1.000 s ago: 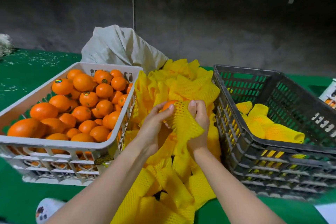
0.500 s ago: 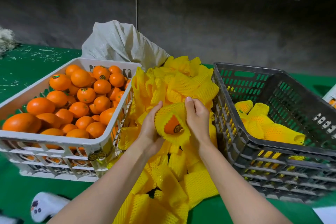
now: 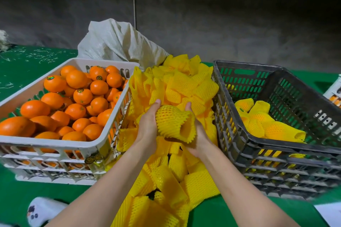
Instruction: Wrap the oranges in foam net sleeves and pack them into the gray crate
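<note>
left hand (image 3: 147,127) is cupping the sleeved orange (image 3: 171,122) from its left | right hand (image 3: 198,134) is gripping it from below and right (the sleeve's open end is facing the camera) | sleeved orange is being held above the pile of sleeves (image 3: 184,83) on the table (image 3: 18,195), between white crate (image 3: 46,141) and gray crate (image 3: 258,145) | wrapped oranges (image 3: 267,125) are lying in the gray crate

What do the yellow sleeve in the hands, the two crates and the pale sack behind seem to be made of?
Foam net sleeve: soft yellow foam, matte; open diamond mesh with a frilled cut edge. White crate and gray crate: probably moulded plastic, with slotted walls and a dull sheen. Sack: seemingly woven plastic fabric; a fine weave shows.
</note>
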{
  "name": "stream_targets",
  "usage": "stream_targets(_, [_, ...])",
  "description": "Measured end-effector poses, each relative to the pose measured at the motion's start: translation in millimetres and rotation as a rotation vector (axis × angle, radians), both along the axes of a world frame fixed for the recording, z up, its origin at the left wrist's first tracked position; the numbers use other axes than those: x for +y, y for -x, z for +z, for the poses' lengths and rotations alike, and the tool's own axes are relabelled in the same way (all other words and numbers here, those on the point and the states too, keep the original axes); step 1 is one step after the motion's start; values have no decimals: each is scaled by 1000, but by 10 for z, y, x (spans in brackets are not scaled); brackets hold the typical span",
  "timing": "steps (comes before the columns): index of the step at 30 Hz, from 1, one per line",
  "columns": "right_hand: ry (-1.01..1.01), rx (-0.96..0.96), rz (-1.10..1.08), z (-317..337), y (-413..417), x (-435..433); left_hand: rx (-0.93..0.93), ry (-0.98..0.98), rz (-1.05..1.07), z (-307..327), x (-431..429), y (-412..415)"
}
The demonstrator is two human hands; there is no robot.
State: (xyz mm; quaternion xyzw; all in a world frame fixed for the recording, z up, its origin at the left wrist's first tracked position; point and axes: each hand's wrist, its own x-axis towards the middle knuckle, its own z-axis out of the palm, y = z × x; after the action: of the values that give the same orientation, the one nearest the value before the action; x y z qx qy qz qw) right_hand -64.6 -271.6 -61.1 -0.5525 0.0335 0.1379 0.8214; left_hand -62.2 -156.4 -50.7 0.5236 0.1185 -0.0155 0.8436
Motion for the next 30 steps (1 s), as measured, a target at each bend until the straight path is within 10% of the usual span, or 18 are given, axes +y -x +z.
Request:
stream_targets(7, [-86, -59, -183, -82, 29, 223, -384, -421, 341, -52, -1, -45])
stream_targets(20, [-284, -40, -238, -52, 21, 168, -234, -226, 111, -54, 7, -55])
stream_targets(30, [463, -551, -352, 25, 58, 50, 87, -142, -491, 111, 105, 35])
